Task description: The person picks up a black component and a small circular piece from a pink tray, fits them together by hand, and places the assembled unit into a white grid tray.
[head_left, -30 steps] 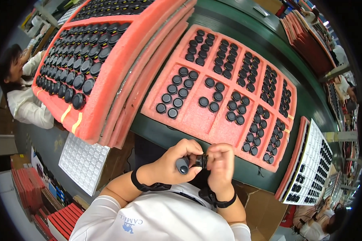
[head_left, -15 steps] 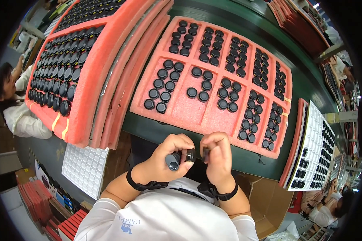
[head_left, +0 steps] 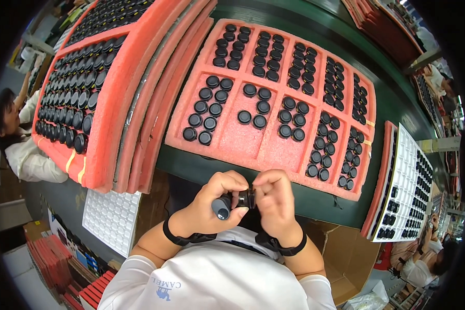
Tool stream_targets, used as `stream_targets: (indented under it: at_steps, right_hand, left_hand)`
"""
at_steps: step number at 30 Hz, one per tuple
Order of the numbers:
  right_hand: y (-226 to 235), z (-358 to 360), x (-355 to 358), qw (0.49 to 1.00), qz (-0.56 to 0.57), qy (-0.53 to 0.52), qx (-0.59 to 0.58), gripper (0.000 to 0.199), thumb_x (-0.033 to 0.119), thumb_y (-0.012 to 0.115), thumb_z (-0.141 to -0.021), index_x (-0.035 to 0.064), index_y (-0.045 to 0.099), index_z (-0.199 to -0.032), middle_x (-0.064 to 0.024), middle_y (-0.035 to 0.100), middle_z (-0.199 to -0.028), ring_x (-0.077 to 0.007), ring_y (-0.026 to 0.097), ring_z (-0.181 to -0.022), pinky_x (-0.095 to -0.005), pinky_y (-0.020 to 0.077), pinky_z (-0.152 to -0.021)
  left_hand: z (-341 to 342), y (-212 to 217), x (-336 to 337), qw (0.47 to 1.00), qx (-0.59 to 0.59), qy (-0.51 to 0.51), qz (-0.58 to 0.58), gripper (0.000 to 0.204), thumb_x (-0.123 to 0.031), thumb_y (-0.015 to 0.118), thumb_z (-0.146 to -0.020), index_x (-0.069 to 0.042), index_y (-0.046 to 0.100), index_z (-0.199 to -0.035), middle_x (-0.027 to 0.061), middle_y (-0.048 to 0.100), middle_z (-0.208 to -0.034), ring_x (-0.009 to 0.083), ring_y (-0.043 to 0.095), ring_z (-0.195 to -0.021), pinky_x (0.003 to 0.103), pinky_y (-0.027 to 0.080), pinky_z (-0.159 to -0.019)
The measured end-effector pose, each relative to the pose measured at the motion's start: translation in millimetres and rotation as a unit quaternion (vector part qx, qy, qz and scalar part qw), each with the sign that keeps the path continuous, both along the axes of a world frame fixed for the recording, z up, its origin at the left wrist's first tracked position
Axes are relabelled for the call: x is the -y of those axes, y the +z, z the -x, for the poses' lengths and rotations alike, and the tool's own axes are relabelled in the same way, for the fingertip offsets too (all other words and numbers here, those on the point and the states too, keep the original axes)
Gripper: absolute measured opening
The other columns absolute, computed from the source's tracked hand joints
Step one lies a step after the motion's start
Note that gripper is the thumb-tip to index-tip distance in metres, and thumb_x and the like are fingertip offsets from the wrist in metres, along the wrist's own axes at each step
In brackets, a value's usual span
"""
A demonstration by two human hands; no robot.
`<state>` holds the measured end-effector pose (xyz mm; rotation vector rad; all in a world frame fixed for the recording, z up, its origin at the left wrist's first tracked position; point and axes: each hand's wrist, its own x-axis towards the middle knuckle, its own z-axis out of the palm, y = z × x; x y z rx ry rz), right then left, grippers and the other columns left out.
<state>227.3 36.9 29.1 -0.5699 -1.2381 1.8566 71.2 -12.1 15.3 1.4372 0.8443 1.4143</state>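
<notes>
Gripping a black round piece (head_left: 244,199) between thumb and fingers, your left hand (head_left: 216,199) also keeps a dark cylinder with a grey rounded end (head_left: 221,207) tucked in it. Your right hand (head_left: 275,204) is curled narrow, its fingertips right at the piece's far end (whether they pinch anything of their own, I cannot tell). You have the piece in front of your body, just off the near edge of the pink foam tray (head_left: 232,148). That tray lies on a green surface (head_left: 191,168), black round parts in its compartments: five in the near row's second from the left, six in the third. White trays (head_left: 110,219) (head_left: 405,147) flank you.
</notes>
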Motion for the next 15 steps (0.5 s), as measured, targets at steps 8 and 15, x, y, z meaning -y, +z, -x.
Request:
stream_targets:
  at_steps: [8,15]
  right_hand:
    - [-2.8,-7.8,-1.9,0.999,0.028,0.023,-0.035,0.030,0.019,0.057,-0.090,0.0024,0.042,-0.110,0.0000,0.044,-0.073,-0.0071,0.038,-0.062,-0.0209,0.0296,-0.058]
    - [-5.3,-12.0,0.2,0.995,-0.073,0.036,0.065,0.038,0.021,0.066,-0.085,0.0016,0.045,-0.110,-0.0019,0.048,-0.081,-0.0108,0.044,-0.070,-0.0229,0.0338,-0.064]
  left_hand:
    - [1.8,2.5,0.4,1.000,0.014,-0.001,0.002,0.044,0.006,0.064,-0.075,-0.004,0.042,-0.112,0.0128,0.050,-0.100,0.0105,0.047,-0.072,0.022,0.043,-0.061]
    - [1.8,3.7,-0.7,0.999,0.028,0.015,0.002,0.040,0.003,0.065,-0.077,-0.002,0.043,-0.110,0.0124,0.050,-0.101,0.0098,0.047,-0.070,0.022,0.042,-0.061]
